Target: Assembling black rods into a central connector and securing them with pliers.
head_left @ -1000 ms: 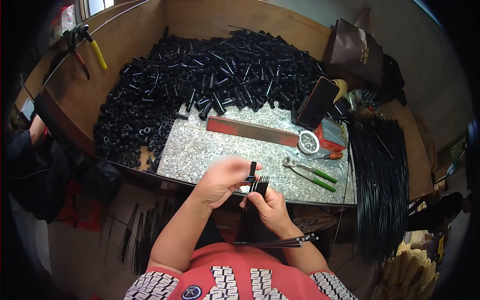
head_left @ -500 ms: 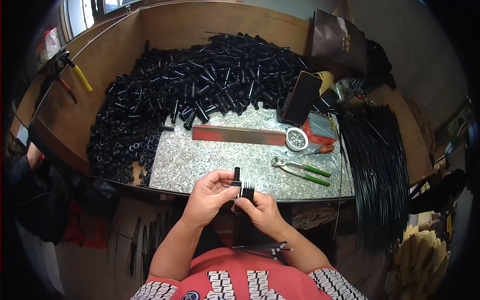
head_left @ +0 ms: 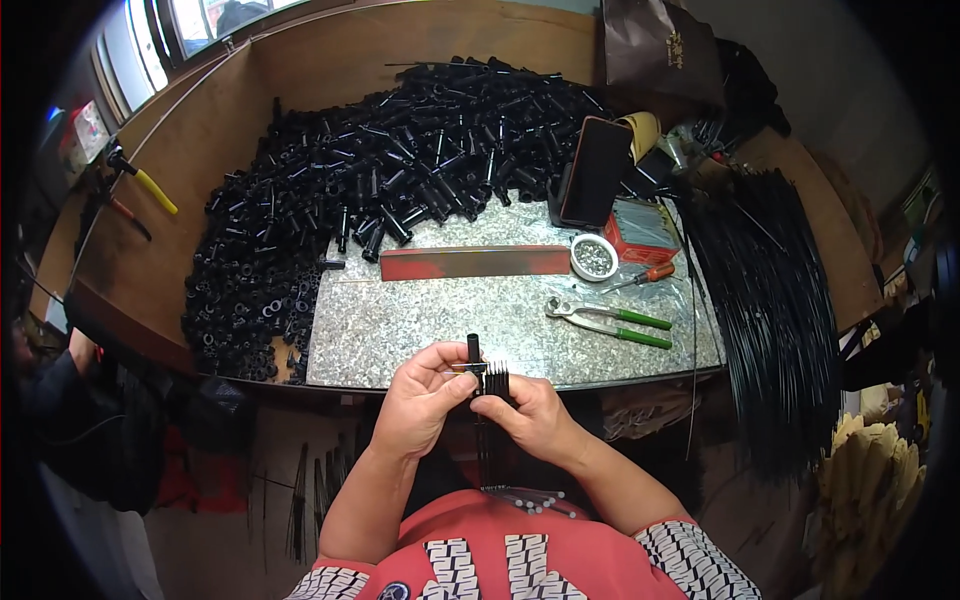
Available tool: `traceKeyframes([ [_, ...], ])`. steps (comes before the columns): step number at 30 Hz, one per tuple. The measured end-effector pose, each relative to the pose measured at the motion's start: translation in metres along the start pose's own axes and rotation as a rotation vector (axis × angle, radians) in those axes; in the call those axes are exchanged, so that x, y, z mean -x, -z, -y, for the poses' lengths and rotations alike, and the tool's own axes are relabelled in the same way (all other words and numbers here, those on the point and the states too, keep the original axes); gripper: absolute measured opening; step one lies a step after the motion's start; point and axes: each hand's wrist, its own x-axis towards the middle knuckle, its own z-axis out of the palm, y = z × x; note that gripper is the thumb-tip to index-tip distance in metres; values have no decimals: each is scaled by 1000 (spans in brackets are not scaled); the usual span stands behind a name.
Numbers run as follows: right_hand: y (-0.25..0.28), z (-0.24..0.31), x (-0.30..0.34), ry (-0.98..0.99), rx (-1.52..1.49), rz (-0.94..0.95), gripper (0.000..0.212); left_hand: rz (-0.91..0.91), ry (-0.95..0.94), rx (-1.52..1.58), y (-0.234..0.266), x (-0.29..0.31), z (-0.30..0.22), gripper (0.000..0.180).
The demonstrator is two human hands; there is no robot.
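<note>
My left hand (head_left: 425, 400) is closed around a short black tube (head_left: 473, 347) that stands up above the thumb and fingers. Against it, my right hand (head_left: 532, 418) pinches a row of thin black strips (head_left: 497, 382), their fine ends pointing up. The two hands nearly meet just off the table's front edge, and the fingers hide where tube and strips join. Below them, thin dark rods hang toward my shirt, ending in several light grey tips (head_left: 545, 504).
A large heap of black tubes and rings (head_left: 400, 150) fills the table's back and left. On the speckled top (head_left: 400, 325) lie a red-edged bar (head_left: 470, 263), a white bowl of small metal bits (head_left: 594, 258), green-handled pincers (head_left: 615, 323), a screwdriver (head_left: 655, 273) and a propped phone (head_left: 594, 170). Long black rods (head_left: 785, 330) hang at right.
The view has shifted slightly. Both hands keep their grips close together, and the grey-tipped rods below have swung a little and lie more spread out.
</note>
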Motion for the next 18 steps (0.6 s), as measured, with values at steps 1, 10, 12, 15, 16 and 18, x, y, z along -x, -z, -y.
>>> traceKeyframes([
  [1,-1,-1,0,-17,-32,-11,22,3,6,-5,0,0,0,26],
  [10,0,-20,-2,-60,-83,-23,29,-20,-17,-55,-4,2,3,30],
  [12,0,-21,-2,-53,-89,-39,30,-101,-51,-159,-8,4,2,28],
  [15,3,-17,-5,-122,-103,6,32,-138,-91,-184,-9,3,3,26],
  [16,5,-17,-6,-126,-87,47,27,-138,-84,-191,-8,3,4,26],
  [18,4,-21,-6,-130,-80,84,23,-130,-109,-177,-5,3,7,26],
])
